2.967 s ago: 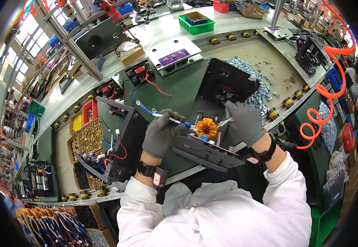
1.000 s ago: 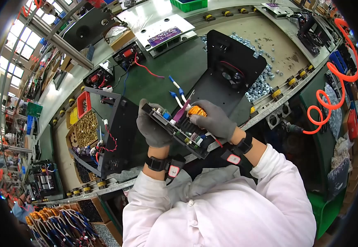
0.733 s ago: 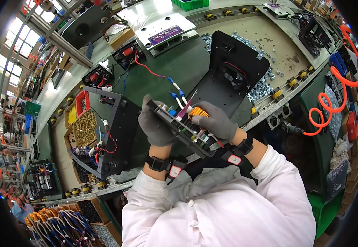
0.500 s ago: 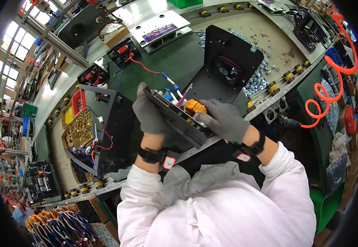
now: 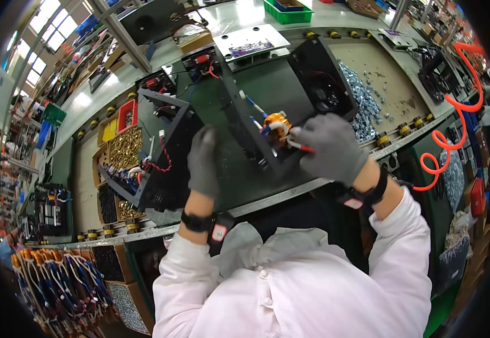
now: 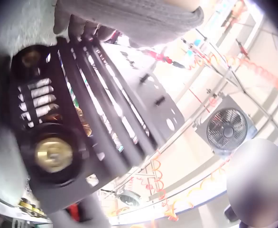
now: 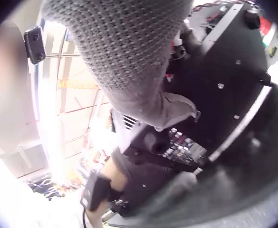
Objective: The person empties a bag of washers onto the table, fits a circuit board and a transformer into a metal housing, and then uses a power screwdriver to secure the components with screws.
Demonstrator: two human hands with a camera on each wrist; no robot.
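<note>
Coil, wound in orange, sits at the lower end of the dark panel in front of you, with blue-and-white leads beside it. Your right hand has its fingers bent in and pinches a red-ended lead just beside the coil. Your left hand is open and holds nothing, its fingers fairly straight, between the panel and a black case on the green surface. Beyond the coil is an open chassis with a fan, near loose metal fasteners.
</note>
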